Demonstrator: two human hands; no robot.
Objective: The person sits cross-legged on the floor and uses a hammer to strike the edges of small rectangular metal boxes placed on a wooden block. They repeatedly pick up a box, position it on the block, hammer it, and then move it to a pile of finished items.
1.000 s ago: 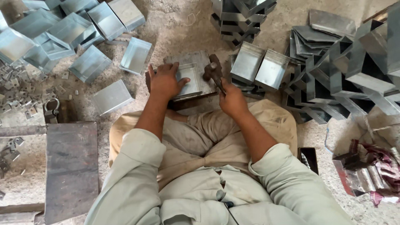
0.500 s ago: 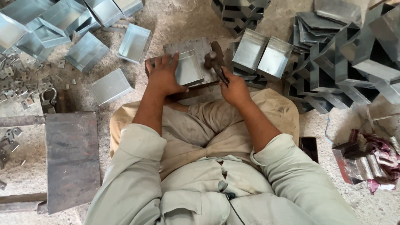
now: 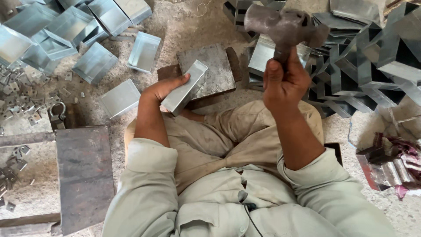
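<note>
My left hand grips a folded sheet-metal box and holds it on edge against a thick steel block lying on the ground in front of my crossed legs. My right hand is raised well above the block, closed around the handle of a worn hammer whose head points left. The hammer's handle is mostly hidden inside my fist.
Finished metal boxes lie scattered at the upper left and a pile of folded sheet pieces at the upper right. A dark steel slab sits at my left knee, small metal scraps at the far left, rags and bars at the right.
My right hand has lifted the hammer from down at the box to high above it. My left hand has turned the box up on its edge on the block.
</note>
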